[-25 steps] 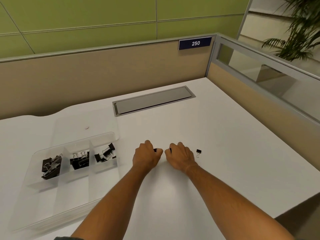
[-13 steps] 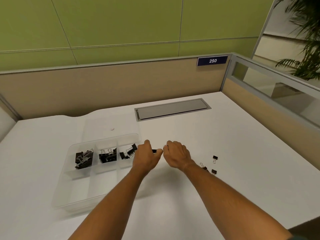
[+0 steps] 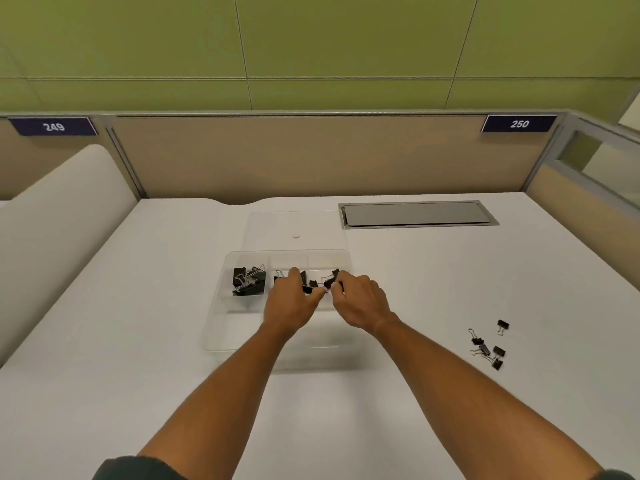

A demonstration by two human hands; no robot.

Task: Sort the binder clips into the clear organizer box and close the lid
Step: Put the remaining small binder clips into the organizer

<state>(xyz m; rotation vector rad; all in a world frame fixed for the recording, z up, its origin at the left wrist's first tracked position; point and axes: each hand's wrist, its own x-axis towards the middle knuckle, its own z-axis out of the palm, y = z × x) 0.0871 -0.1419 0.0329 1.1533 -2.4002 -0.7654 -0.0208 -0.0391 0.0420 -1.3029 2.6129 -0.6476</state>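
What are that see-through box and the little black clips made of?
Organizer box: looks like clear, slightly frosted plastic; the desk shows through its walls. Loose binder clips: probably metal, with matte black bodies and thin shiny wire handles.

1 head-worn camera looks forward and down from above the white desk, facing the beige partition and green wall, both forearms reaching in from below.
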